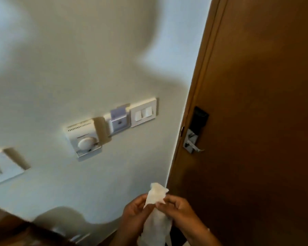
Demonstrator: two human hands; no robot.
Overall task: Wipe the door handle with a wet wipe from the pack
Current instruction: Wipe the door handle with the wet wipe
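Wet wipe [156,196], a thin white sheet of soft damp cloth, sits pinched between the fingers [140,199] of the left hand [133,215] and those of the right hand [178,210], low in the view. Both sets of fingers are narrowed onto its upper part, apparently spreading it; a crumpled corner sticks up above them and the rest hangs limp below, so its long axis runs roughly up and down. It looks light, floppy and likely a little slippery, best bunched into a pad against the palm rather than held by an edge. Up and to the right of the fingers, well apart, the silver metal lever door handle [196,147] juts from its plate on the brown wooden door [256,103], its free end pointing right. Left of it, on the cream wall [78,68], are a white double light switch [144,112] and a white dial thermostat [85,141]. No pack is visible.
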